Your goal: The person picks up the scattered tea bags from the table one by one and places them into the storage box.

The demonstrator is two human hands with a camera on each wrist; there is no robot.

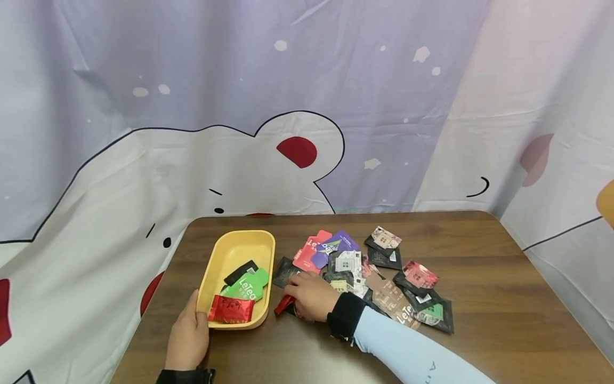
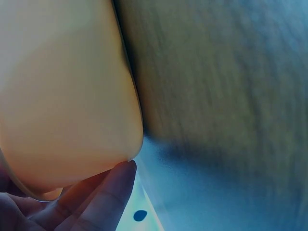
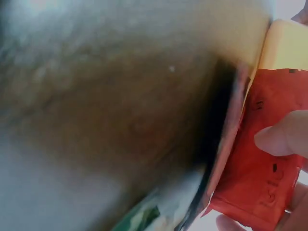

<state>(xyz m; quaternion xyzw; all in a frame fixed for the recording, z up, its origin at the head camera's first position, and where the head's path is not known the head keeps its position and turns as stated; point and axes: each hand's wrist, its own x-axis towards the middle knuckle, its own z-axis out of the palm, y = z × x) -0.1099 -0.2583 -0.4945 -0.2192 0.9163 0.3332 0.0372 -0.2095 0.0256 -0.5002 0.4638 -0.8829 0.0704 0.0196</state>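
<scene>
Right wrist view shows your right hand point(image 3: 284, 144) pinching a red packet point(image 3: 260, 163), a finger pressed on its face. From the head view, that red packet point(image 1: 284, 304) lies on the surface near its front edge, just right of the yellow tray point(image 1: 229, 250). Your left hand point(image 1: 188, 335) grips the tray's near left corner, fingers curled under its rim. Inside the tray lie another red sachet point(image 1: 231, 309), a green sachet point(image 1: 249, 285) and a black one point(image 1: 241, 272). A loose pile of sachets point(image 1: 384, 277) spreads across the middle of the surface.
</scene>
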